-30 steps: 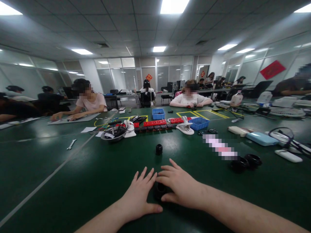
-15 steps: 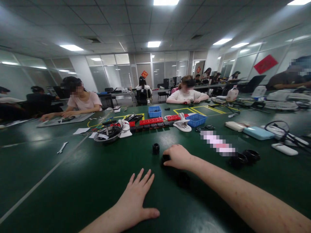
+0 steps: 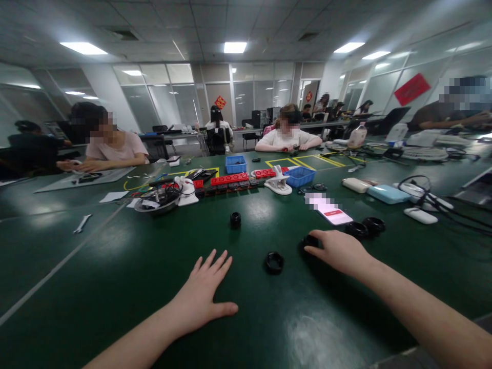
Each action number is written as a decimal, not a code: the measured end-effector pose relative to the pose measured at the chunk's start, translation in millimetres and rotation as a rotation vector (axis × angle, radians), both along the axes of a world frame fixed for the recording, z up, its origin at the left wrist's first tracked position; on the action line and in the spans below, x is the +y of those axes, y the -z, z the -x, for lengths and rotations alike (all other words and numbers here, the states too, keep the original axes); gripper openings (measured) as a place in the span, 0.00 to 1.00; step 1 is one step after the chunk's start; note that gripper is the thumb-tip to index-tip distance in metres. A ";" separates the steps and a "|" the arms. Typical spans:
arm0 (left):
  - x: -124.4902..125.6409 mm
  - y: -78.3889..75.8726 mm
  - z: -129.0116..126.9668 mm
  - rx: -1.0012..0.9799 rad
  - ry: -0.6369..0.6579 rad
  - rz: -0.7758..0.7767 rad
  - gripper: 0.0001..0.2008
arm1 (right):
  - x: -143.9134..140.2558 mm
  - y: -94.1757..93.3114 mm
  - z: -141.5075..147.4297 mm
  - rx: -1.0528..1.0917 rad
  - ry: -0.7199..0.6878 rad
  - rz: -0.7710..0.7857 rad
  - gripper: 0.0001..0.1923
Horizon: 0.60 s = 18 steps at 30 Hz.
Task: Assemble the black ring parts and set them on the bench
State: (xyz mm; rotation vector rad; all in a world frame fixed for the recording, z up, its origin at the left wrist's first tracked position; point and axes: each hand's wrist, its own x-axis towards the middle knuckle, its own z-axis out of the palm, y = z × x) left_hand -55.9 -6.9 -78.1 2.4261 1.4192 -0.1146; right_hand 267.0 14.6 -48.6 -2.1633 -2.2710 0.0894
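Observation:
My left hand (image 3: 202, 289) rests palm down on the green table, fingers spread, holding nothing. My right hand (image 3: 338, 248) is closed with thumb and fingers around a black round part (image 3: 308, 242), low at the table surface; the hand covers much of it. Between the hands lies a black ring (image 3: 274, 263) with an open centre. A smaller black cylinder (image 3: 236, 220) stands upright farther back. Just beyond my right hand, two more black rings (image 3: 356, 229) sit side by side.
A phone (image 3: 333, 214) with a lit screen lies behind my right hand. Farther back are blue bins (image 3: 300, 177), a red power strip (image 3: 229, 179), a white clamp (image 3: 278, 184) and a bowl of cables (image 3: 159, 204). A wrench (image 3: 82, 223) lies left. Other people sit around.
My right hand has moved to the right with the black round part, uncovering the black ring it partly shaded. My left hand stays flat. The whole view has shifted slightly.

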 end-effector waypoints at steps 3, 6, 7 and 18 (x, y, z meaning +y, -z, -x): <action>-0.3 1.1 -0.1 0.016 0.008 -0.008 0.44 | -21.3 1.8 -19.9 0.007 0.040 0.023 0.20; -0.1 2.1 0.1 0.035 0.019 -0.012 0.43 | -40.6 5.0 -43.0 0.038 0.091 0.064 0.22; -0.1 2.5 0.2 0.040 0.020 -0.012 0.43 | -46.3 6.8 -51.3 0.054 0.112 0.076 0.22; -2.5 -1.7 -2.6 0.051 0.008 0.001 0.43 | -77.0 18.4 -105.9 0.253 0.089 -0.014 0.19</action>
